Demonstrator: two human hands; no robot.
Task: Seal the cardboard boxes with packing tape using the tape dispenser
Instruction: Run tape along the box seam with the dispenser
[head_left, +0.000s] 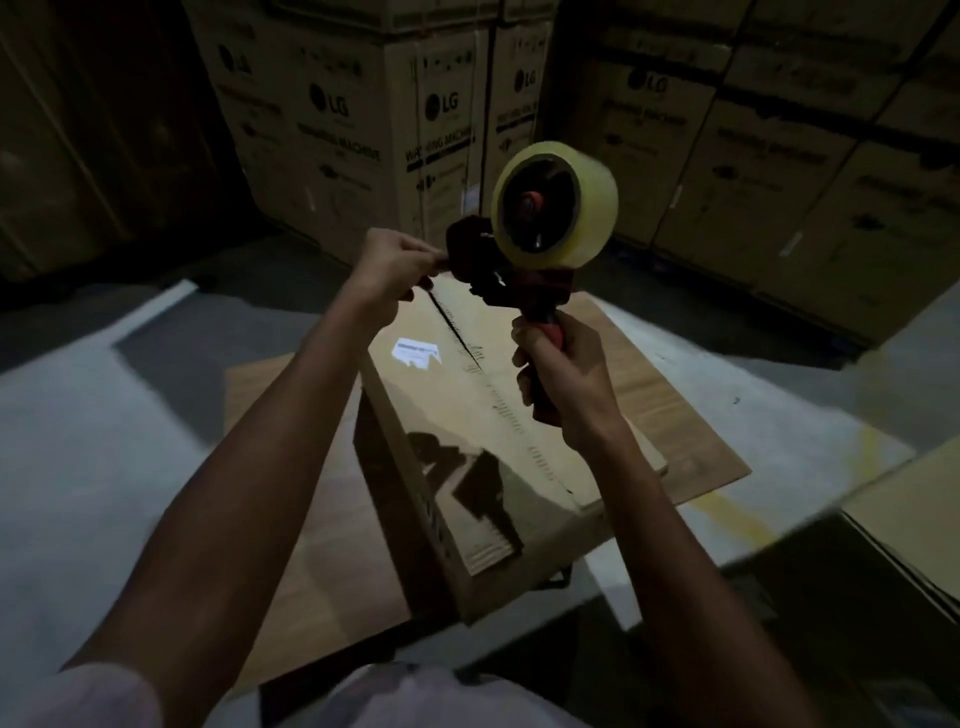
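A red tape dispenser (498, 275) carrying a roll of clear yellowish tape (558, 205) is held up above a long cardboard box (467, 415). My right hand (561, 384) grips the dispenser's handle from below. My left hand (395, 265) pinches at the dispenser's front end, where the tape comes off; the tape end itself is too dim to make out. The box lies below both hands, its top flaps meeting in a centre seam (457, 332) that shows as a dark gap at the far end. A white label (415, 353) sits left of the seam.
The box rests on a flat cardboard sheet (675, 415) on a pale floor. Tall stacks of large printed appliance cartons (363, 119) form a wall behind. Another carton's corner (904, 519) juts in at the right. The light is dim.
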